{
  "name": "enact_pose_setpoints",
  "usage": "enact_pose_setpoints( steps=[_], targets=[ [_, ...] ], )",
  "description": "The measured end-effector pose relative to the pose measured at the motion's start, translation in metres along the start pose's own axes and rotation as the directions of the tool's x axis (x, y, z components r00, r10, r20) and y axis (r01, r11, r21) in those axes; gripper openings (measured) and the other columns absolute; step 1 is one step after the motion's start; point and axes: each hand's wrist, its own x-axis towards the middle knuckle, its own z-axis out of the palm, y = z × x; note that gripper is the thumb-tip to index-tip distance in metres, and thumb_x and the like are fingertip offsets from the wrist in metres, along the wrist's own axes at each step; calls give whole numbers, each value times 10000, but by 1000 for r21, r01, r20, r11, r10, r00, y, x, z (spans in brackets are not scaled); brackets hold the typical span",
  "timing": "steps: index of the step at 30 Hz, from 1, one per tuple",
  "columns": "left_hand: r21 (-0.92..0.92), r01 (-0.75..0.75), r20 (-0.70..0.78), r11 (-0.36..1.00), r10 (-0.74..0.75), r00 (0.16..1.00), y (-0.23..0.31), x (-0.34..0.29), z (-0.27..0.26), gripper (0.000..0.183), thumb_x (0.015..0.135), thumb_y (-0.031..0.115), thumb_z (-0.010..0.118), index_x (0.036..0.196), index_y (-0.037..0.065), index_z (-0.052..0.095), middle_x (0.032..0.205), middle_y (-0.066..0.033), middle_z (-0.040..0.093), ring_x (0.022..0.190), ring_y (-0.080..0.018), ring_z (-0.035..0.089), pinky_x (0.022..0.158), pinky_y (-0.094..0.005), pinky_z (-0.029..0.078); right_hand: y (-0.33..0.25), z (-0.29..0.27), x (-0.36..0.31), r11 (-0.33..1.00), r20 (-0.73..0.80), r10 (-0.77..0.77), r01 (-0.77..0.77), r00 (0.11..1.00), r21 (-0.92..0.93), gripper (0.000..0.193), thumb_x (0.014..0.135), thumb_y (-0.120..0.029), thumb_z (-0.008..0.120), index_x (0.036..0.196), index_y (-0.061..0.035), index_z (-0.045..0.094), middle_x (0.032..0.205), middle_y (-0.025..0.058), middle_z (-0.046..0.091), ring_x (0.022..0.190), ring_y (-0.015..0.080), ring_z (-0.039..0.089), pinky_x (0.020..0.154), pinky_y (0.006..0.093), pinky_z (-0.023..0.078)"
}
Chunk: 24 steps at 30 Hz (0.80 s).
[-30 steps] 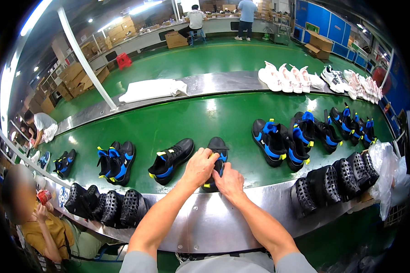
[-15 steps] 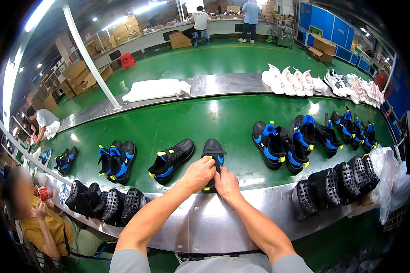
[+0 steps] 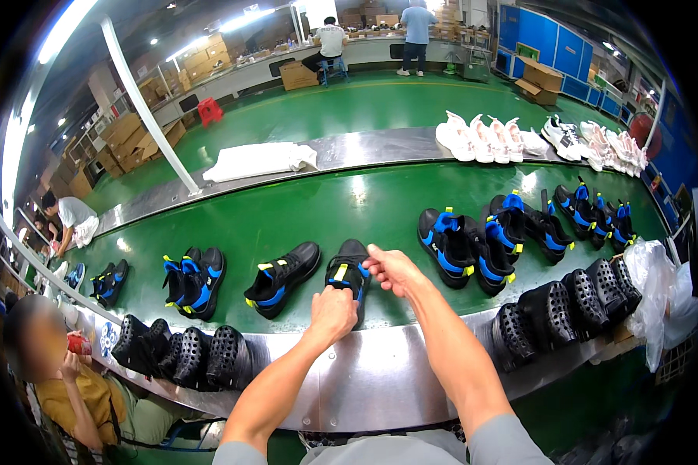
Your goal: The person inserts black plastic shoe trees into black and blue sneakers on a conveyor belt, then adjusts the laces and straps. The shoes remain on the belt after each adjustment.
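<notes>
A black sneaker (image 3: pixel 350 249) with blue sides and a yellow tab lies on the green belt in front of me, its toe pointing away. My left hand (image 3: pixel 334 313) is closed on its heel end, covering the opening. At the shoe's right side, beside the black strap across the upper, my right hand (image 3: pixel 393 271) has its fingertips pinched together; whether the strap's end is between them I cannot make out. Just left lies a matching sneaker (image 3: pixel 284 279) with a yellow-tipped strap.
More blue-black sneakers (image 3: pixel 447 246) stand to the right, and a pair (image 3: pixel 202 280) to the left. Black perforated shoe forms (image 3: pixel 554 314) line the near metal ledge (image 3: pixel 349 380) on both sides. White shoes (image 3: pixel 481 139) sit on the far ledge. A seated person (image 3: pixel 77 387) is at the left.
My hands have moved apart: the left has come down to the shoe's heel, the right has gone up to its side. The shoe's yellow tab now shows. My view has shifted slightly.
</notes>
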Motion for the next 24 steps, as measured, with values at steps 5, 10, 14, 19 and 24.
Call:
enact_pose_setpoints(
  steps=[5, 10, 14, 19, 24],
  targets=[
    [-229, -20, -70, 973, 5, 998, -13, -6, -8, 237, 892, 245, 690, 857, 13, 726, 859, -212, 701, 925, -407, 652, 824, -524, 493, -8, 5, -1, 998, 87, 3, -9, 996, 61, 215, 992, -224, 658, 875, -44, 651, 634, -54, 503, 508, 45, 376, 412, 215, 261],
    [-483, 91, -41, 871, -127, 991, -38, -9, -8, 235, 861, 236, 740, 929, 10, 735, 778, -190, 673, 815, -336, 649, 738, -445, 504, 13, 16, -25, 996, 58, -68, 64, 996, 69, 217, 968, -205, 675, 826, -43, 655, 615, -55, 498, 484, 35, 374, 407, 214, 269],
    [-570, 108, -31, 815, -152, 988, -35, -7, -13, 241, 854, 210, 744, 920, -21, 721, 669, -127, 621, 626, -183, 578, 609, -363, 465, 40, 31, -35, 990, -39, -122, 125, 992, 67, 234, 957, -232, 690, 810, -53, 657, 630, -45, 522, 473, 47, 393, 404, 220, 294],
    [-506, 109, -48, 856, -154, 987, -28, -5, -11, 225, 857, 214, 736, 897, -7, 722, 804, -224, 690, 789, -380, 673, 718, -461, 508, 65, 40, -31, 988, -84, -95, 104, 992, 116, 243, 971, -242, 679, 816, -57, 648, 630, -39, 515, 469, 52, 391, 406, 231, 297],
    [-283, 9, -198, 959, -68, 978, -23, -9, 7, 213, 847, 199, 732, 871, -13, 724, 829, -215, 685, 868, -406, 650, 766, -492, 499, 89, 46, -27, 989, -116, -74, 88, 991, 120, 263, 979, -247, 664, 795, -60, 644, 622, -32, 512, 465, 58, 383, 401, 240, 279]
  ],
)
